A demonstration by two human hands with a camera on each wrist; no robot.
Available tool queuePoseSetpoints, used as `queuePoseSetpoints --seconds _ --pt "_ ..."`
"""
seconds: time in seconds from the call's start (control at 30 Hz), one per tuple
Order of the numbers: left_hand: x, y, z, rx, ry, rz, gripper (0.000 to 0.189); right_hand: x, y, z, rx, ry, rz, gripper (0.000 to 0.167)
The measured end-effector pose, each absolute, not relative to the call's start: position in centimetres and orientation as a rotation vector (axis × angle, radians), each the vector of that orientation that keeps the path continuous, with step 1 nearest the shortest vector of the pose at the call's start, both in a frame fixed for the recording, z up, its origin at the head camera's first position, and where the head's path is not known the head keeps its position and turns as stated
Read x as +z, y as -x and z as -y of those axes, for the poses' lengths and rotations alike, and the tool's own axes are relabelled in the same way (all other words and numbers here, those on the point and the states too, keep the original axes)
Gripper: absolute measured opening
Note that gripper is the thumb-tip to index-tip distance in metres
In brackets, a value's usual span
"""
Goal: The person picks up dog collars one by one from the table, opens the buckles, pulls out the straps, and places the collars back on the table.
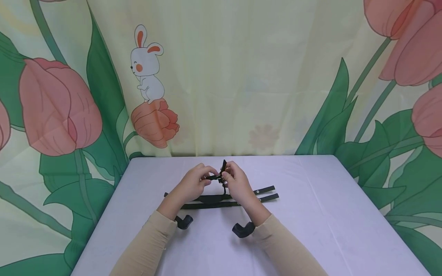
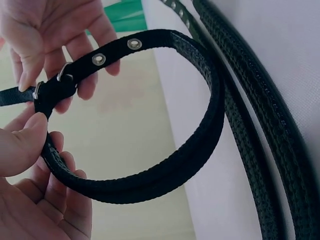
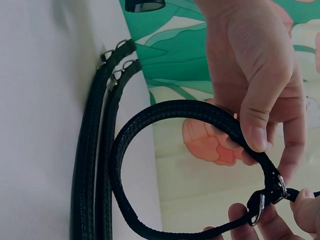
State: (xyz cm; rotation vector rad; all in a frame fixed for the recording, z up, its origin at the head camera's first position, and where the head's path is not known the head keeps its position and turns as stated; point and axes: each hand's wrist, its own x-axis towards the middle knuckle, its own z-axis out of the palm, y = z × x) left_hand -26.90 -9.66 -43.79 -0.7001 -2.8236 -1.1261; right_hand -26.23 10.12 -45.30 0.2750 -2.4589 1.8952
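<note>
A black dog-collar-like strap [image 2: 135, 190] is fastened into a loop and held up above the table by both hands. It has metal eyelets [image 2: 134, 44], a D-ring [image 2: 64, 71] and a small metal buckle [image 3: 281, 187]. On one side of the buckle, my left hand [image 1: 195, 182] pinches the padded band between thumb and fingers. My right hand [image 1: 238, 182] pinches the strap's free end, which sticks out past the buckle. Seen from the head, fingers cover much of the loop.
Two more black collars [image 1: 210, 206] lie straight and side by side on the white-covered table [image 1: 310, 222], just below the hands. Dark wrist-worn devices [image 1: 243, 230] hang under the forearms. Behind the table's far edge stands a curtain [image 1: 235, 96] printed with tulips and a rabbit.
</note>
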Motion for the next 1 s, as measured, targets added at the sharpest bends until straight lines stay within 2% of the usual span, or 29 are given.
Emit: queuePoseSetpoints --seconds 0.53,1.0 --pt "-43.75 27.33 9.60 -1.089 0.769 2.903 0.039 -45.14 26.06 -10.06 1.764 -0.312 2.523 0.015" --pt "-43.02 26.99 9.27 -1.052 0.770 2.916 0.039 -45.40 26.16 -10.10 1.892 -0.277 2.420 0.013"
